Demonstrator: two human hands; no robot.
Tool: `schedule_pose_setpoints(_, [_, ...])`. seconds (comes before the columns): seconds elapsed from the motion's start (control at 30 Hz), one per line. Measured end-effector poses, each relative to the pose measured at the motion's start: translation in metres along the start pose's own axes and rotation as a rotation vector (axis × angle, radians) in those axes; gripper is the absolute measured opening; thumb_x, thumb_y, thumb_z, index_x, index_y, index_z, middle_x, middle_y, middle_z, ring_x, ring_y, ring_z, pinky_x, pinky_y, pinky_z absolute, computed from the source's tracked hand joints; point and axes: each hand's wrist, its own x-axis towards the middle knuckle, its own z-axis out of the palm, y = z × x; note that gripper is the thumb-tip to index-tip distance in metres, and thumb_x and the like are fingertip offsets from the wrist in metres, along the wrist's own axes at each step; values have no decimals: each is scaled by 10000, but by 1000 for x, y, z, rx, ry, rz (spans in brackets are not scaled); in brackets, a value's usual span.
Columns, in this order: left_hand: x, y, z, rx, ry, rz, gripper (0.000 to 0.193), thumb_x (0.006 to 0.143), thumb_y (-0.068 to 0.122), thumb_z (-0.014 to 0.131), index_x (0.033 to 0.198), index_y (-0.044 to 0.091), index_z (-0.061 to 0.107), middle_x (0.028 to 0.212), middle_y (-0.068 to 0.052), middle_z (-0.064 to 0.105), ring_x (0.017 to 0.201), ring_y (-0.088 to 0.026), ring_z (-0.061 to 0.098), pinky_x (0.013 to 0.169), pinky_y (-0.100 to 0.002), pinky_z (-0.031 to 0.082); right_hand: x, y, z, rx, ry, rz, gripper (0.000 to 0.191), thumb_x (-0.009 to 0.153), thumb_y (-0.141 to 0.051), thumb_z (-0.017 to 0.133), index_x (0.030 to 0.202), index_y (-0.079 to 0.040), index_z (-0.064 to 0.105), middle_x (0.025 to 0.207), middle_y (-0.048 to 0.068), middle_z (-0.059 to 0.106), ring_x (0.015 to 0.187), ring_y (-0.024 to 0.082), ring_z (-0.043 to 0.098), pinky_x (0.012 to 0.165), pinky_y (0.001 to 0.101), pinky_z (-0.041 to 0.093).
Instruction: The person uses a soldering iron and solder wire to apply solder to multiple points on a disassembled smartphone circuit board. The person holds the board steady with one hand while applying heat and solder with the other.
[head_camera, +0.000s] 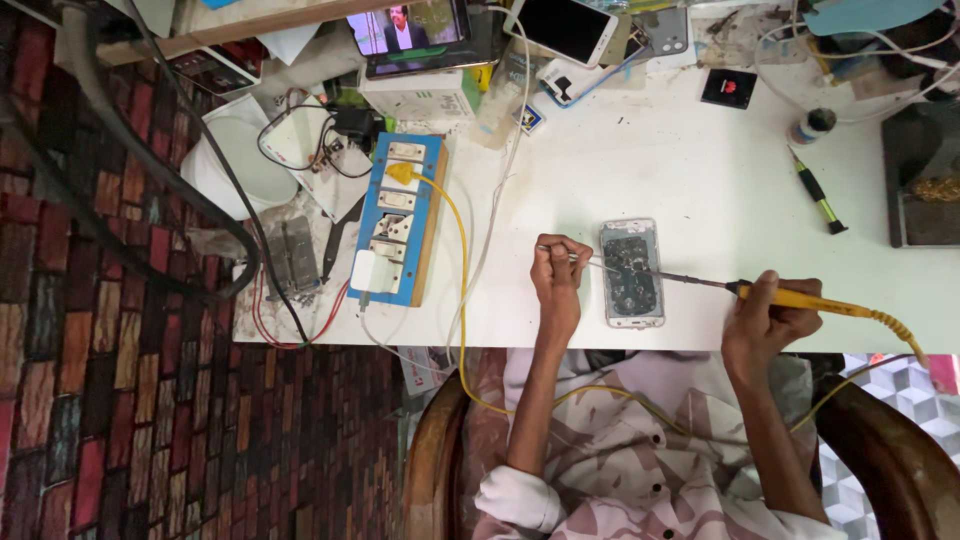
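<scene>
One opened phone (632, 272) lies face down near the front edge of the white table (700, 170), its back cover off and the dark circuit board showing. Two tools meet over it. The right hand (768, 322) is closed in a fist-like grip around the yellow handle of one soldering iron (790, 297), whose thin dark tip reaches leftward onto the board; its yellow cord trails off to the right. The left hand (556, 280) sits just left of the phone, wrist bent and forearm coming up from the lap, fingers pinched together on one pair of slim metal tweezers (590, 262) whose points touch the board's upper part.

Further left stands one blue power strip (398, 217) with a yellow plug in it. At the table's far edge lie one tablet (420, 35) showing a picture and one white phone with a dark screen (563, 28). To the right rests one small screwdriver (820, 196) with a green and black handle.
</scene>
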Motion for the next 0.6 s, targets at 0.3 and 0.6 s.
schedule_pose_setpoints(0.3, [-1, -1, 0, -2, 13, 13, 321, 1115, 399, 457, 1042, 88, 495, 896, -33, 596, 769, -63, 528, 642, -185, 405, -3, 17, -5, -30, 44, -38, 233, 1264, -116, 536, 1088, -6, 428, 848, 25, 490, 699, 57, 446, 623, 223, 373])
schedule_pose_setpoints(0.6, [1, 4, 1, 55, 21, 6, 322, 1121, 398, 450, 1025, 95, 500, 868, -29, 602, 694, -40, 479, 553, -188, 329, 12, 4, 1, 268, 138, 266, 171, 1186, -178, 539, 1096, -95, 419, 824, 3, 500, 578, 60, 409, 506, 223, 369])
